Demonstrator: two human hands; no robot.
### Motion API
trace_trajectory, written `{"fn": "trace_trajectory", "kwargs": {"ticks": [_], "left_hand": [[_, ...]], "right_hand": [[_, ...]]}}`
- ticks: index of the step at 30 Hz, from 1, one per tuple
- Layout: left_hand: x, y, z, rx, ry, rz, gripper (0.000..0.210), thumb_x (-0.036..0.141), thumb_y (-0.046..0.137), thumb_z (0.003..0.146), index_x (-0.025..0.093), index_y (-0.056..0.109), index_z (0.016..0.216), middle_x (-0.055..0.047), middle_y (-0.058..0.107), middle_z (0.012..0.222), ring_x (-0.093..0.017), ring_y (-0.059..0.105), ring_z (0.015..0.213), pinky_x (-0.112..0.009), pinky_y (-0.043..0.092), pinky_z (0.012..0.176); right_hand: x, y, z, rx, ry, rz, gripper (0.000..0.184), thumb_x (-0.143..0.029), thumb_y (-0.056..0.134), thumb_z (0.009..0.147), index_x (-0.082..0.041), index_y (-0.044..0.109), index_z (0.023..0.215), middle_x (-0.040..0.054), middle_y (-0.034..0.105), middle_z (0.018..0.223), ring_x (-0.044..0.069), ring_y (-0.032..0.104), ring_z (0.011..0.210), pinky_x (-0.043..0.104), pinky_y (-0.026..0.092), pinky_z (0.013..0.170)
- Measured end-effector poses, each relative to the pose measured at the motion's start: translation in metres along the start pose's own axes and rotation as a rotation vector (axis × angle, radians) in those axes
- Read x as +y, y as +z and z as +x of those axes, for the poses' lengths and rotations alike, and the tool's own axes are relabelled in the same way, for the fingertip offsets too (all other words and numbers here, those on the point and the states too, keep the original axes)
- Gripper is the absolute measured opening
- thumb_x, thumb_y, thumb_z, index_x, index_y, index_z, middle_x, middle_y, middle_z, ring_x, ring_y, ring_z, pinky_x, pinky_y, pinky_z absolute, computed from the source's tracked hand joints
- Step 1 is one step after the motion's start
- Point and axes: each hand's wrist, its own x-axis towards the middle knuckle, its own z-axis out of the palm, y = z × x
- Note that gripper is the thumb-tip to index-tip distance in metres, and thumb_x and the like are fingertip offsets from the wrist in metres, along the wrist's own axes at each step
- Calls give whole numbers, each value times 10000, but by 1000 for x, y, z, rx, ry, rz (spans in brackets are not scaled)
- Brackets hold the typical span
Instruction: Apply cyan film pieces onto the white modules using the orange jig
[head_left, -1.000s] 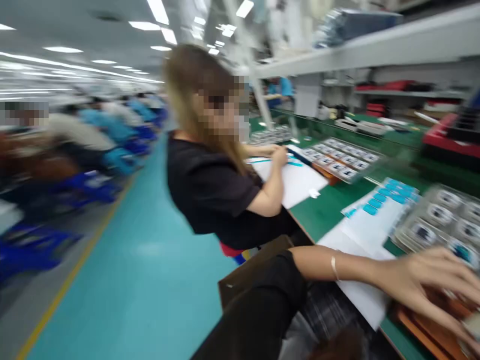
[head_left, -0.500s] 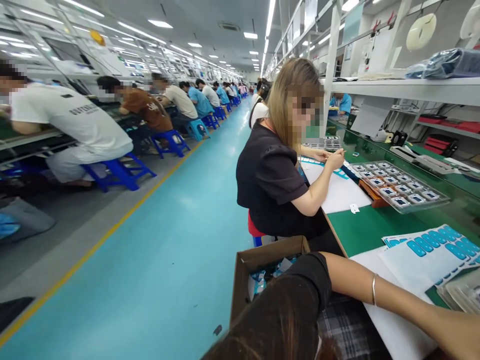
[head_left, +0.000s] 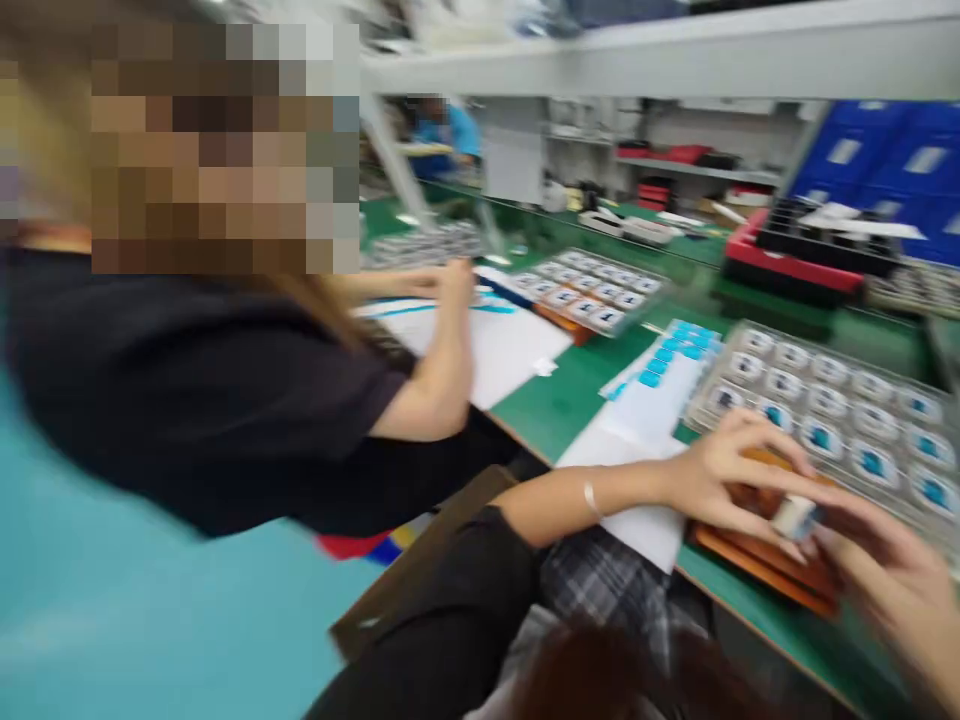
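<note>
My left hand (head_left: 724, 475), with a silver bangle on its wrist, reaches over an orange-brown block (head_left: 757, 575) at the table's front. Thumb and fingers close on a small white and blue part (head_left: 795, 518). From the right, my right hand (head_left: 892, 570) meets the same part with thumb and fingertips; motion blurs both hands. Just behind them lies a clear plastic tray (head_left: 697, 408) with rows of small white pieces, several bearing blue patches. A sheet of blue stickers (head_left: 637, 405) rests left of that tray, on white paper.
A person in a black top (head_left: 202, 390) sits close on my left, forearms over white sheets. A second tray of pieces (head_left: 626, 318) stands beyond. At the back are a red and black box (head_left: 795, 265) and blue bins (head_left: 862, 150). A cardboard box (head_left: 420, 560) sits below the table edge.
My view has swung right and down from the aisle to the table. Both hands, the orange-brown block and the near tray have come into view; before, only my left forearm showed.
</note>
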Motion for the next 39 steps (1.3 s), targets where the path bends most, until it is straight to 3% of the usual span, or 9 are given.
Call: {"fn": "trace_trajectory", "kwargs": {"ticks": [1, 3, 6, 10, 14, 19, 29, 39], "left_hand": [[-3, 4, -3, 146, 26, -85, 365, 495, 753, 792, 251, 742, 1063, -66, 699, 1082, -214, 653, 1019, -403, 507, 993], [-10, 11, -7, 337, 90, -201, 394, 499, 760, 780, 273, 703, 1098, -53, 688, 1015, -224, 651, 936, -436, 536, 886], [-13, 13, -8, 399, 89, -236, 412, 547, 733, 791, 321, 679, 1131, -43, 669, 946, -234, 628, 893, -426, 542, 795], [-10, 9, -6, 416, 48, -254, 441, 605, 682, 813, 343, 661, 1167, -41, 654, 955, -222, 599, 882, -429, 514, 781], [-10, 9, -7, 397, 67, -263, 470, 596, 670, 828, 312, 645, 1202, -45, 649, 960, -193, 579, 877, -395, 489, 776], [-11, 9, -8, 383, 51, -278, 495, 578, 706, 800, 302, 649, 1207, -48, 644, 953, -192, 569, 909, -372, 478, 811], [-8, 6, -7, 393, 79, -264, 469, 541, 704, 814, 281, 630, 1197, -38, 639, 941, -181, 545, 908, -355, 463, 805], [-7, 6, -6, 421, 139, -240, 397, 490, 709, 836, 228, 646, 1127, -47, 640, 936, -176, 545, 908, -353, 459, 807]], "right_hand": [[2, -1, -4, 106, -71, -38, 220, -334, 806, 774, -319, 756, 988, 41, 712, 747, 195, 657, 617, 308, 585, 576], [4, 2, -4, 94, -134, -60, 242, -391, 776, 795, -269, 761, 1003, 17, 695, 687, 185, 644, 585, 339, 587, 598], [3, 7, 5, 65, -157, -6, 214, -391, 727, 842, -271, 760, 1017, 9, 718, 765, 154, 642, 617, 320, 581, 654], [-4, 14, 5, -3, -101, 105, 247, -362, 765, 805, -274, 759, 1035, 18, 742, 825, 158, 668, 681, 320, 584, 706], [-9, 15, 3, -48, -56, 215, 304, -285, 825, 729, -303, 756, 1025, 29, 755, 1033, 187, 700, 890, 359, 580, 840], [-11, 16, 5, -59, -16, 269, 301, -262, 825, 732, -325, 758, 1018, 0, 753, 1062, 168, 696, 951, 363, 538, 953], [-6, 14, 0, -77, -22, 231, 337, -282, 786, 793, -350, 734, 1119, -5, 738, 1135, 185, 687, 1035, 377, 537, 974], [-5, 17, -3, -69, -35, 203, 288, -319, 748, 843, -376, 731, 1124, -10, 755, 1069, 169, 713, 924, 328, 592, 865]]}}
